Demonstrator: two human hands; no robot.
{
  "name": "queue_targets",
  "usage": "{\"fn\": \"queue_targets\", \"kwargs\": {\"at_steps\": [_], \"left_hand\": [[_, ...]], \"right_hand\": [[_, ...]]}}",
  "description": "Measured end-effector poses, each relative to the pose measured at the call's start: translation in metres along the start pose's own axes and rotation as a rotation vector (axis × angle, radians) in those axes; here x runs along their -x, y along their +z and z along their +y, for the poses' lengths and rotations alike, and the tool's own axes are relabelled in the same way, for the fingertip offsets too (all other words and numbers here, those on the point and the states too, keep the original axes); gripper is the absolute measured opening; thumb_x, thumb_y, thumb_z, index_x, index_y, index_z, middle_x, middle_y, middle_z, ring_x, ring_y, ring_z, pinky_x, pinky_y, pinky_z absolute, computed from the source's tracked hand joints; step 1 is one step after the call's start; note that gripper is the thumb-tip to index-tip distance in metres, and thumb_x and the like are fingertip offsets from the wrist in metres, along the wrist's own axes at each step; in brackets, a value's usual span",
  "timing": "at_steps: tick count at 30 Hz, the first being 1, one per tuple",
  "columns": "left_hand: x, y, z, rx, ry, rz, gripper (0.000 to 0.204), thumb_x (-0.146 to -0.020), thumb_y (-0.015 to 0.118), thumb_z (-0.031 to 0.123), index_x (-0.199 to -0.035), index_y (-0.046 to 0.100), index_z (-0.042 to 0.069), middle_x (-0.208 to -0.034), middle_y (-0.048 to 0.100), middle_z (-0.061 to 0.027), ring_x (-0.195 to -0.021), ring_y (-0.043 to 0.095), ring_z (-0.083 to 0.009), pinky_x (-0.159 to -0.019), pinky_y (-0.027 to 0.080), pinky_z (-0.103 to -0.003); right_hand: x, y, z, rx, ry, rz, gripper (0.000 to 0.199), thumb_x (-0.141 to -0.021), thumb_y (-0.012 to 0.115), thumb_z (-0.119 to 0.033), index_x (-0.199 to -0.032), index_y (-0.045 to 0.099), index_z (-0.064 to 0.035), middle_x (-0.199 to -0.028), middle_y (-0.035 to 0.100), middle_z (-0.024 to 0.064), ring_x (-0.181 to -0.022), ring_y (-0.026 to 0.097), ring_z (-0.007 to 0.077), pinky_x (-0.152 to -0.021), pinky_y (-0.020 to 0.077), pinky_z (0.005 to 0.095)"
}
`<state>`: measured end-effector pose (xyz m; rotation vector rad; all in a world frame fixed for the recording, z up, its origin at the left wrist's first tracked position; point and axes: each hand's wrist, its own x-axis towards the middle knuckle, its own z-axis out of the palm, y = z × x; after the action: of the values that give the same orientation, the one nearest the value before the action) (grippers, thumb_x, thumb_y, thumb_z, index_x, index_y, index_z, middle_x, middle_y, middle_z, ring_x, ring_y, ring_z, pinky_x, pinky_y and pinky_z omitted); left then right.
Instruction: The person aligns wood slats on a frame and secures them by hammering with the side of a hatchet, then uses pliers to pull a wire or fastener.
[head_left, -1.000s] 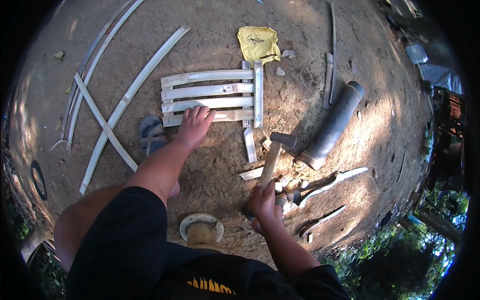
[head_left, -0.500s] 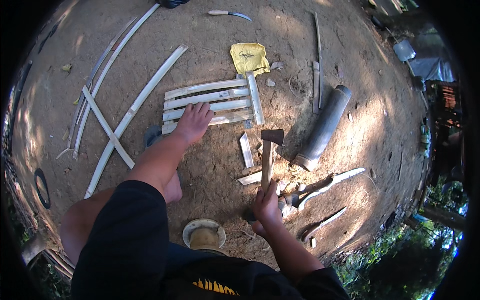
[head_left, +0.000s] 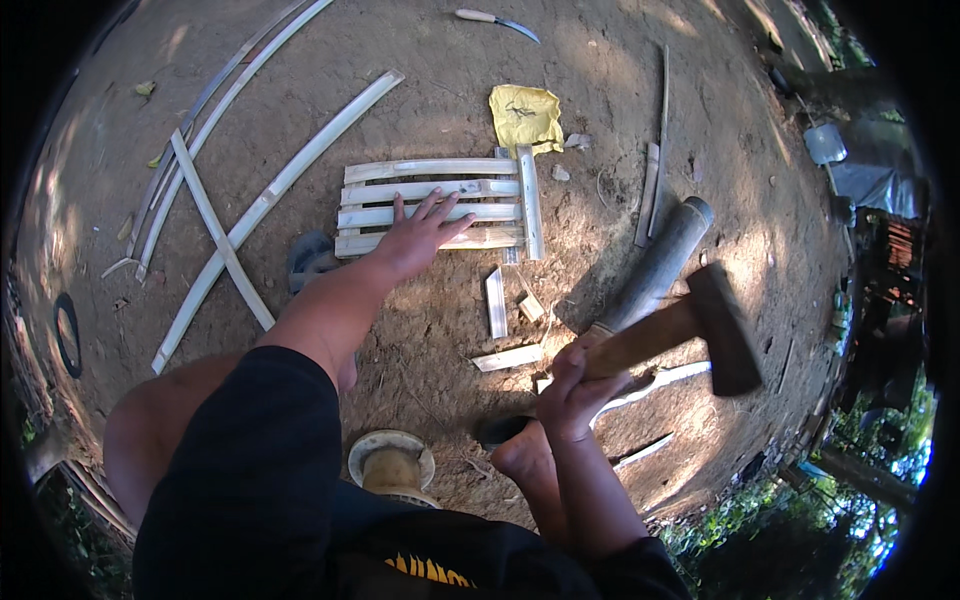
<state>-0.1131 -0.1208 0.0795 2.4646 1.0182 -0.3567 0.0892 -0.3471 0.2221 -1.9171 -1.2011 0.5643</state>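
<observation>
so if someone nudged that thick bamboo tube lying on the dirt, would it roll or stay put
The bamboo tube is round and lies free on the bare ground, so it would probably roll sideways if nudged. Loose split strips beside it might stop it early. It looks hollow at its open end, so likely light for its bulk, yet stiff.

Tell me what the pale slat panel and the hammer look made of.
Pale slat panel under the left hand: likely split bamboo, bare, matt, with curved faces. Hammer in the right hand: brown wooden handle, apparently unvarnished; dark blocky head, probably dull metal.
</observation>
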Motion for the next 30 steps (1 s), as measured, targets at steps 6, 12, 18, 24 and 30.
{"fn": "queue_targets", "kwargs": {"at_steps": [6, 12, 18, 24, 30], "left_hand": [[0.003, -0.015, -0.006, -0.076, 0.050, -0.040, 0.090, -0.088, 0.056, -0.007, -0.161, 0.027, 0.038, -0.172, 0.008, -0.0024, -0.158, 0.009, -0.0306, -0.116, 0.010, -0.080], [-0.006, -0.019, 0.008, -0.018, -0.024, -0.027, 0.093, -0.086, 0.053, -0.012, -0.161, 0.027, 0.037, -0.172, 0.011, -0.0033, -0.158, 0.009, -0.0308, -0.115, 0.011, -0.081], [-0.008, -0.023, 0.022, 0.036, -0.043, -0.020, 0.088, -0.088, 0.052, -0.009, -0.160, 0.031, 0.037, -0.171, 0.014, -0.0041, -0.158, 0.008, -0.0304, -0.115, 0.006, -0.082], [-0.011, -0.023, 0.014, 0.022, -0.009, 0.016, 0.083, -0.087, 0.053, -0.010, -0.156, 0.040, 0.034, -0.171, 0.017, -0.0061, -0.158, 0.011, -0.0322, -0.115, 0.004, -0.081], [-0.019, -0.052, 0.029, 0.115, -0.059, -0.052, 0.091, -0.083, 0.050, -0.016, -0.156, 0.039, 0.036, -0.171, 0.017, -0.0054, -0.158, 0.012, -0.0320, -0.116, 0.004, -0.081]], "right_hand": [[0.083, -0.002, 0.049, 0.365, 0.151, -0.376, 0.051, -0.097, 0.054, -0.009, -0.143, 0.035, 0.0017, -0.099, 0.066, 0.0332, -0.086, 0.065, 0.0529, -0.075, 0.0546, 0.0568], [0.002, -0.022, -0.015, 0.214, 0.120, -0.102, 0.046, -0.099, 0.058, -0.010, -0.140, 0.042, 0.0031, -0.090, 0.065, 0.0217, -0.069, 0.066, 0.0329, -0.059, 0.0535, 0.0434], [-0.043, -0.004, -0.034, -0.419, -0.263, 0.411, 0.056, -0.104, 0.049, -0.008, -0.146, 0.013, -0.0053, -0.095, 0.057, 0.0118, -0.066, 0.053, 0.0160, -0.055, 0.0500, 0.0331], [0.091, -0.008, 0.069, 0.400, 0.268, -0.350, 0.057, -0.097, 0.051, -0.008, -0.147, 0.031, 0.0082, -0.112, 0.064, 0.0340, -0.100, 0.066, 0.0525, -0.084, 0.0536, 0.0547], [-0.003, -0.044, 0.008, 0.425, 0.131, -0.023, 0.053, -0.098, 0.057, -0.012, -0.143, 0.040, 0.0104, -0.100, 0.067, 0.0265, -0.084, 0.070, 0.0377, -0.070, 0.0542, 0.0446]]}}
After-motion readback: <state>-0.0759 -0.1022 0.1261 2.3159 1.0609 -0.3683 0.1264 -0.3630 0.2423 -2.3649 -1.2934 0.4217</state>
